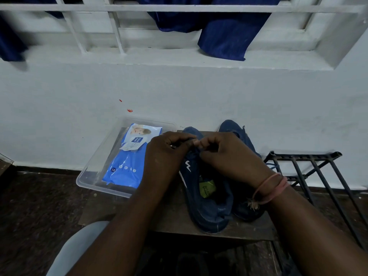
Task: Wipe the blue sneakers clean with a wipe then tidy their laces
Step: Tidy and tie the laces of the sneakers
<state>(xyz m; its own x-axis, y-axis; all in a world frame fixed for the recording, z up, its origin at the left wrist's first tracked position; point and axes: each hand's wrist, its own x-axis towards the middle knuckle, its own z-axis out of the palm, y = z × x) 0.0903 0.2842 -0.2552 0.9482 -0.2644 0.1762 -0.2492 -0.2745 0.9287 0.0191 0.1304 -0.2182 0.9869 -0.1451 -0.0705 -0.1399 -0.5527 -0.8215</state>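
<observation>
Now both hands, left hand (165,150) & right hand (225,154), pinch laces (196,151) on near sneaker (207,198); pull evenly, keep tension w/ both.

Low dark wooden stool (173,222), blue sneakers (207,206) on top, clear tray (93,176) seemingly overlapping it.

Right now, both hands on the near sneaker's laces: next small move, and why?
Probably draw the lace snug and finish tucking it. Both the left hand and the right hand pinch the lace over the near sneaker, while the wipes pack lies untouched in the clear tray and no wipe is in hand. The far sneaker comes after.
</observation>
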